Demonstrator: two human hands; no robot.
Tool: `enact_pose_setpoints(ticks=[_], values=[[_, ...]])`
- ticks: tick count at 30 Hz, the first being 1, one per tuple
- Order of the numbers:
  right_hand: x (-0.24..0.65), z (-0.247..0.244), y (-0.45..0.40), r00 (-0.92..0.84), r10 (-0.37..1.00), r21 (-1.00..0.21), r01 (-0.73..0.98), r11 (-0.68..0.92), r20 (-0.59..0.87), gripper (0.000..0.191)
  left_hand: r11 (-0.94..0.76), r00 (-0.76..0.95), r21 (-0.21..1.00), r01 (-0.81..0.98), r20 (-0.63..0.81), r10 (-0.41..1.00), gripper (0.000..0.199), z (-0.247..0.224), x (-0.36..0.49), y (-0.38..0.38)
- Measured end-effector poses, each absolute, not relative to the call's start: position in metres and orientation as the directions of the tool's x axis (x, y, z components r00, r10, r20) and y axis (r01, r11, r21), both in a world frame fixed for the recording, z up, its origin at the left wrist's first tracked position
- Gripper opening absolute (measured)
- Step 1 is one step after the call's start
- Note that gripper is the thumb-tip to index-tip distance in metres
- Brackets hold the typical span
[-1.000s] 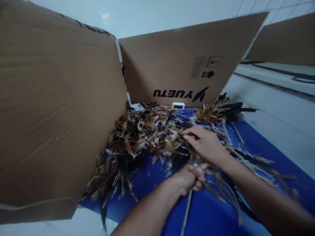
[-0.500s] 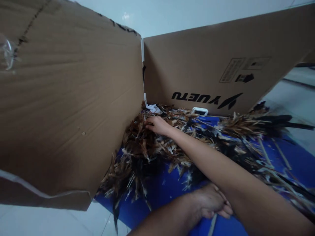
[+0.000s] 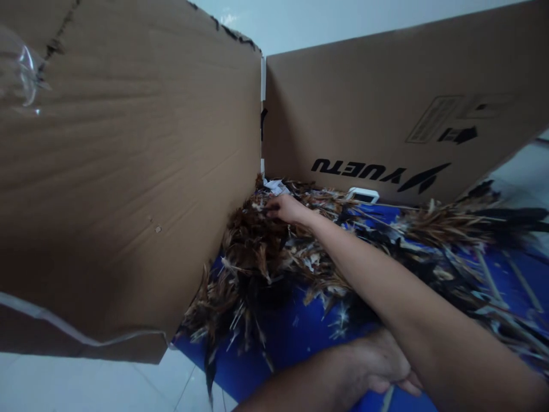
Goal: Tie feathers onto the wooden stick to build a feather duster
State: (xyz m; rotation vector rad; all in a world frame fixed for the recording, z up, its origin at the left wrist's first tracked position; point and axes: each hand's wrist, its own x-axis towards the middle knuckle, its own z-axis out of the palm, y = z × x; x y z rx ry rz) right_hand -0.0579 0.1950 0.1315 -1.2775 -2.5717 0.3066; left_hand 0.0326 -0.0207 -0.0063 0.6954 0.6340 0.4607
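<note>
My right hand (image 3: 288, 209) reaches across to the far corner of a feather pile, fingers curled down among brown feathers (image 3: 251, 229). They look pinched on some feathers, though the fingertips are partly hidden. Just beyond them lies a crumpled white paper (image 3: 277, 187). Under my right forearm, my left hand (image 3: 388, 360) is closed, with a thin pale stick (image 3: 387, 399) sticking out below it. The forearm covers part of this hand, and the stick's other end cannot be seen. Brown and black feathers spread over a blue surface (image 3: 295, 337).
Cardboard panels rise at the left (image 3: 128, 171) and the back (image 3: 334, 109), meeting in a corner. A small white device with a dark screen (image 3: 362, 196) leans by the back panel. A bundle of long feathers (image 3: 454, 223) and several pale sticks (image 3: 491, 274) lie at the right.
The view has shifted slightly, so the scene sits further right. My right hand has moved a little farther into the corner, closer to the white paper. My left hand stays closed at the stick.
</note>
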Motion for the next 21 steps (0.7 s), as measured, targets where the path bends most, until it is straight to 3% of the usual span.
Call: enact_pose_setpoints(ticks=[4,7,14,21], values=[[-0.036,0.143,0.184,-0.399,0.901,-0.728,0.565,0.389,0.171,0.035,0.657,0.697,0.753,-0.015,-0.464,0.548,0.024,0.006,0.026,-0.021],[-0.019,0.152,0.167,-0.335,0.935,-0.9,0.364,0.239,0.113,0.03,0.653,0.719,0.757,0.022,-0.466,0.516,0.026,0.02,0.016,-0.021],[0.026,0.155,0.12,-0.419,0.901,-0.969,0.246,-0.005,-0.111,0.032,0.665,0.756,0.747,0.006,-0.439,0.486,0.014,0.036,0.008,-0.021],[0.053,0.145,0.091,-0.438,0.894,-0.946,0.317,0.059,-0.091,0.023,0.675,0.74,0.737,-0.016,-0.446,0.504,0.014,0.033,0.01,-0.023]])
